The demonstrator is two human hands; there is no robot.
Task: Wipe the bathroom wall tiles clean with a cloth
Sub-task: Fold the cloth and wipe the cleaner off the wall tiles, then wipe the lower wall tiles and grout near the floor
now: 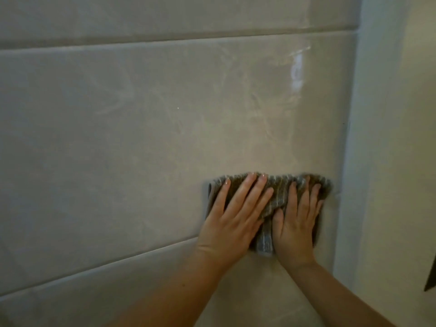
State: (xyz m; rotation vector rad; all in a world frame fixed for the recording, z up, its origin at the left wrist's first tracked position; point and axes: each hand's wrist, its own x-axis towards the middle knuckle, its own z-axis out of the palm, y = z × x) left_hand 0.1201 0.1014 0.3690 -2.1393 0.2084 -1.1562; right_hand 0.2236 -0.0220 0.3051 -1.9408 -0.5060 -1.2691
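A striped grey-brown cloth lies flat against the glossy beige wall tile, near the tile's right end. My left hand presses the cloth's left half with straight, spread fingers. Beside it, my right hand presses the right half, fingers straight and pointing up. A strip of cloth hangs down between the two hands. Faint wipe streaks show on the tile above the cloth.
Horizontal grout lines run above and below the large tile. A pale vertical corner edge ends the tiled wall at the right, with a plain wall beyond. A dark object shows at the right edge.
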